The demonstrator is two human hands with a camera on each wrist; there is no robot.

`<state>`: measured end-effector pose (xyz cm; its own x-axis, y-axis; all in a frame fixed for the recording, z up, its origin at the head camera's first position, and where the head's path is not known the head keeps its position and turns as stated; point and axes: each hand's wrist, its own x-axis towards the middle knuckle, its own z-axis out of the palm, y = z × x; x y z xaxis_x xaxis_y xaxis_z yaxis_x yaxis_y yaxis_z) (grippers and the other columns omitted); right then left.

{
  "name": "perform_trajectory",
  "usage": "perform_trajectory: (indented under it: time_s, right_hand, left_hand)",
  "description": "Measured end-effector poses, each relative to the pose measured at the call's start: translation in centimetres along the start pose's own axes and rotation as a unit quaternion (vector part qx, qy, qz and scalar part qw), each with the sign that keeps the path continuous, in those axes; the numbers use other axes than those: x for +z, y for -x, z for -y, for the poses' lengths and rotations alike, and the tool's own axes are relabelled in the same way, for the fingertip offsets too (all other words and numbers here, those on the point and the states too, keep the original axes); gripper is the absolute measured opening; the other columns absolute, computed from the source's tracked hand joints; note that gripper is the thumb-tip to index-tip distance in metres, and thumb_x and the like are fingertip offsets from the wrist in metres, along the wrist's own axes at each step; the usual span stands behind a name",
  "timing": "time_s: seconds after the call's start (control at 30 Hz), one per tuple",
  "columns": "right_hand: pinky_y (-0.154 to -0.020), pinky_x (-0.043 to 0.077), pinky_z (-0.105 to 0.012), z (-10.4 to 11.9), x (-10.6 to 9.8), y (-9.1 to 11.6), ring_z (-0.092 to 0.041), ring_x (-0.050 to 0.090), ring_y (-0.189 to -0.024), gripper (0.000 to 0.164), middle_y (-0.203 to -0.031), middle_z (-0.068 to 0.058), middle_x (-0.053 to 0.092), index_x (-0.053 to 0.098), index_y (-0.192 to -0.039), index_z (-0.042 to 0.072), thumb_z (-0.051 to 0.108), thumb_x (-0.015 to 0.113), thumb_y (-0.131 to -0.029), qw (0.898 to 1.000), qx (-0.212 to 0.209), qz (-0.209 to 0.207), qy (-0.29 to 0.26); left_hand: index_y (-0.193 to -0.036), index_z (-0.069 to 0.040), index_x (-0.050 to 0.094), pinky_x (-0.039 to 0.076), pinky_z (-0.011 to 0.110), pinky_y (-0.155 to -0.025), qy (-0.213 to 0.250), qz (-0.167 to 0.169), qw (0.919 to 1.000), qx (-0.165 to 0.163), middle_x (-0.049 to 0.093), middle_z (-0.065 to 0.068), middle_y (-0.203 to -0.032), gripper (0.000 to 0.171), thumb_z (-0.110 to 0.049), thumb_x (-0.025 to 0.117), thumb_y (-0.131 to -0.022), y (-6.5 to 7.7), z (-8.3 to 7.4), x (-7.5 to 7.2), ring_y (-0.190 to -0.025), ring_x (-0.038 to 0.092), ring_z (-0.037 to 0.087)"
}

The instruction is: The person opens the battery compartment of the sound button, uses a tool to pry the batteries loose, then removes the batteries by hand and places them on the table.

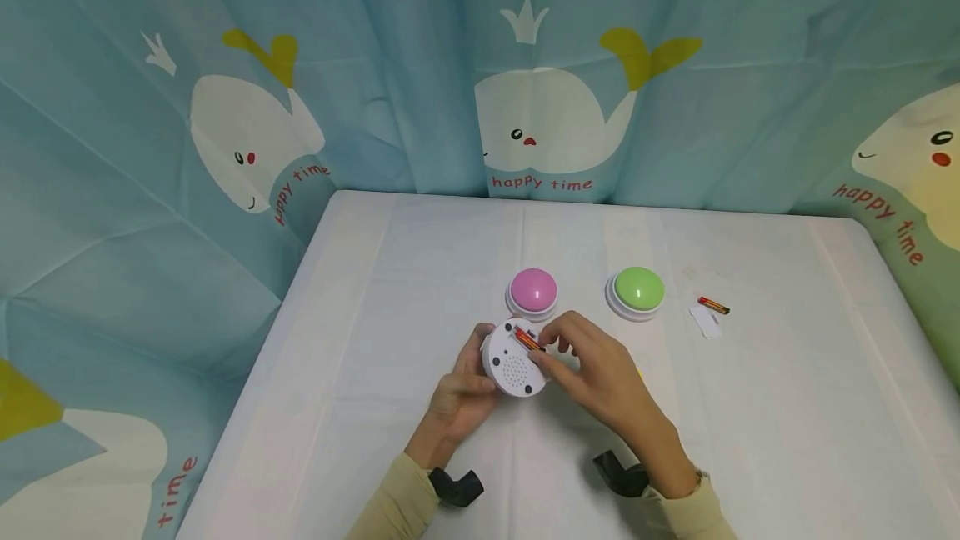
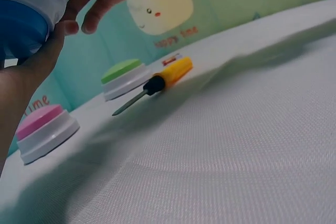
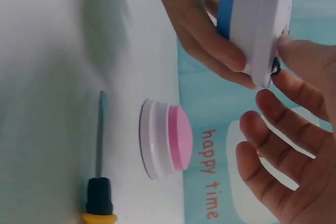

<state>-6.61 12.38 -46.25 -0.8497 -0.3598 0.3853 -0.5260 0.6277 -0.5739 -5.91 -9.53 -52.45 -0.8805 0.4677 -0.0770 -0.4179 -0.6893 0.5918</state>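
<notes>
My left hand [image 1: 459,398] holds a round white push-button buzzer [image 1: 501,375] with its underside turned up. The underside shows a patch of small speaker holes and dark round spots. Below it, the blue dome [image 2: 22,29] shows in the left wrist view. A red and black battery [image 1: 527,339] lies at the buzzer's open compartment. The thumb and index finger of my right hand [image 1: 600,363] pinch the battery's near end, while the other fingers stand apart from the buzzer. The battery's seating inside the compartment is partly hidden by these fingers.
A pink buzzer [image 1: 533,290] and a green buzzer [image 1: 639,289] stand on the white table behind the hands. Right of them lie another battery [image 1: 713,305] and a small white cover [image 1: 705,322]. A yellow-handled screwdriver [image 2: 177,72] lies beneath the right arm. A patterned curtain [image 1: 420,107] hangs behind.
</notes>
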Motion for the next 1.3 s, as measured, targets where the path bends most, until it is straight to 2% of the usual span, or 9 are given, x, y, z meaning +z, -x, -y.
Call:
perform_trajectory:
  time_s: [0.17, 0.33, 0.67, 0.97, 1.3]
  right_hand:
    - [-0.070, 0.053, -0.026, 0.2, -0.3, -0.4, -0.010, 0.062, -0.089, 0.028, -0.100, 0.010, 0.064, 0.064, -0.101, 0.022, 0.025, 0.087, -0.086, 1.000, 0.005, 0.015, 0.024]
    - [-0.073, 0.057, -0.029, 0.4, -0.5, -0.8, -0.011, 0.066, -0.089, 0.029, -0.102, 0.009, 0.066, 0.066, -0.101, 0.020, 0.026, 0.089, -0.084, 0.998, -0.010, 0.020, 0.058]
    - [-0.066, 0.052, -0.026, 1.1, -0.3, -0.9, -0.007, 0.058, -0.078, 0.026, -0.094, 0.006, 0.068, 0.068, -0.101, 0.017, 0.023, 0.087, -0.085, 0.993, -0.040, 0.008, 0.113]
    - [-0.064, 0.051, -0.026, 1.3, -0.2, -1.0, -0.007, 0.058, -0.075, 0.018, -0.088, 0.007, 0.068, 0.069, -0.098, 0.017, 0.019, 0.083, -0.087, 0.991, -0.051, -0.004, 0.123]
    - [-0.063, 0.051, -0.024, 1.3, -0.3, -0.6, -0.007, 0.056, -0.074, 0.018, -0.086, 0.007, 0.067, 0.069, -0.097, 0.015, 0.016, 0.083, -0.085, 0.991, -0.057, -0.008, 0.120]
  left_hand:
    - [-0.123, -0.026, 0.046, 0.040, 0.032, -0.116, -0.015, 0.010, 0.9998, -0.004, 0.041, 0.002, -0.155, 0.064, 0.012, 0.048, -0.072, 0.0, 0.1, -0.3, -0.139, 0.046, 0.018]
    - [-0.124, -0.027, 0.046, 0.037, 0.031, -0.118, -0.035, 0.018, 0.9992, -0.005, 0.036, 0.001, -0.162, 0.063, 0.011, 0.050, -0.073, 0.0, 0.1, -0.3, -0.145, 0.042, 0.018]
    - [-0.124, -0.026, 0.047, 0.036, 0.031, -0.119, -0.033, 0.019, 0.9993, -0.003, 0.024, 0.010, -0.170, 0.064, 0.013, 0.047, -0.073, -0.1, 0.2, -0.4, -0.146, 0.039, 0.020]
    - [-0.125, -0.026, 0.044, 0.036, 0.029, -0.119, -0.028, 0.014, 0.9995, -0.003, 0.030, 0.005, -0.164, 0.065, 0.013, 0.045, -0.072, -0.1, 0.2, -0.5, -0.146, 0.038, 0.019]
    - [-0.125, -0.025, 0.044, 0.039, 0.029, -0.118, -0.019, 0.007, 0.9998, -0.002, 0.039, 0.001, -0.155, 0.064, 0.012, 0.049, -0.073, -0.1, 0.1, -0.3, -0.140, 0.044, 0.018]
